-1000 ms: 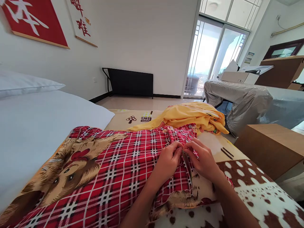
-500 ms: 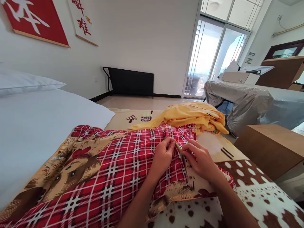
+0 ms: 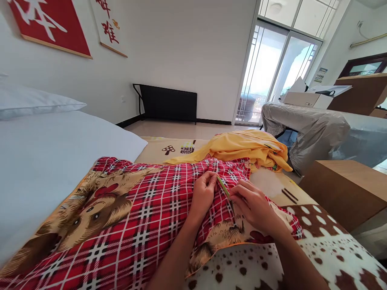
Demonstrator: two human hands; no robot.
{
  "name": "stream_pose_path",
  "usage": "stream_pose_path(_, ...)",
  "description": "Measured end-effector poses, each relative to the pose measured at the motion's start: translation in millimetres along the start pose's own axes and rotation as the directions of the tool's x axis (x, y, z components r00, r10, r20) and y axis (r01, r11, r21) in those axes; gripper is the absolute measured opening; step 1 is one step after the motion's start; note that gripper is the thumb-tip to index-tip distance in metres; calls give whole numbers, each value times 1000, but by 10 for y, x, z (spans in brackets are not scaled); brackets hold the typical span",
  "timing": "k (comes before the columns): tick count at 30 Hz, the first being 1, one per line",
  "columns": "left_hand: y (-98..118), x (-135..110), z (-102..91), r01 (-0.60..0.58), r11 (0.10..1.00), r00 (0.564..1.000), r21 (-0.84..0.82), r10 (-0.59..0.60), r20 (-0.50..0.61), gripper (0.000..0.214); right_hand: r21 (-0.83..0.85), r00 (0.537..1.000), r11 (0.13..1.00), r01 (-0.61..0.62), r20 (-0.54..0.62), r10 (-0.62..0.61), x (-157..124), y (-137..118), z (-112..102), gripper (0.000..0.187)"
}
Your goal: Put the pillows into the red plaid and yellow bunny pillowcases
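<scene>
A red plaid fabric cover point(image 3: 151, 209) printed with a brown cartoon animal lies spread over the bed in front of me. Along an opening in it runs a narrow green zipper point(image 3: 223, 187), stretched between my hands. My left hand point(image 3: 204, 191) is closed, thumb and fingers pinching the cover at the zipper's far end. At the near end, my right hand point(image 3: 248, 203) is closed in a pinch on the zipper; a pull tab, if any, is hidden by the fingers. Below it, a beige printed part of the cover point(image 3: 225, 237) is folded over.
Crumpled yellow cloth point(image 3: 242, 146) lies beyond the cover, on a patterned blanket point(image 3: 242, 266). A white mattress point(image 3: 75, 145) with a pillow point(image 3: 36, 98) is at left. On the right stand a wooden box-shaped piece point(image 3: 347, 189) and a plastic-covered table point(image 3: 314, 125) bearing boxes.
My hands have moved apart. The left shifted slightly left, and a longer stretch of green zipper shows between them. The dark gap below the right hand is less visible.
</scene>
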State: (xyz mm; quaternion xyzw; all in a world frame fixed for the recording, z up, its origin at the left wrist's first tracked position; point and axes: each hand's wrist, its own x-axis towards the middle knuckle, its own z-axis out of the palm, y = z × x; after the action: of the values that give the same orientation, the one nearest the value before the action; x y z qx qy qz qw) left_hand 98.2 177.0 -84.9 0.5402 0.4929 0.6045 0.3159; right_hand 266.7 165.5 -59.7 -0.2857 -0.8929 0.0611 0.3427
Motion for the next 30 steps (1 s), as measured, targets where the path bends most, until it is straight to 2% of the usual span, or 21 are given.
stream_pose_path(11,-15,37,-20,12,1000,999,5,-12,-37,24,2,994,1000,-11,108,11,-22,-97,-67,17)
stream_pose_path(15,15,29,-43,-6,999,1000,49,7,-19,22,25,997,1000,-13,81,11,-28,-122,-78,15)
stream_pose_path(19,198,-82,-46,-84,956,994,280,62,86,21,53,1000,999,-7,-2,7,-31,-119,-97,13)
stream_pose_path(22,416,-248,-37,-165,836,986,523,141,86,25,71,997,997,-6,-72,12,-39,-105,-113,11)
stream_pose_path(24,559,-367,-39,-242,759,970,605,175,168,17,82,994,997,-9,-112,18,-44,-98,-117,11)
stream_pose_path(27,696,-505,-49,-365,716,906,595,125,405,18,85,988,996,-10,-150,23,-45,-94,-112,11)
stream_pose_path(28,713,-532,-49,-389,701,885,598,104,454,19,85,987,996,-7,-159,20,-43,-94,-109,11)
stream_pose_path(30,707,-555,-35,-410,655,872,635,76,484,21,83,984,997,-6,-175,21,-37,-93,-102,12)
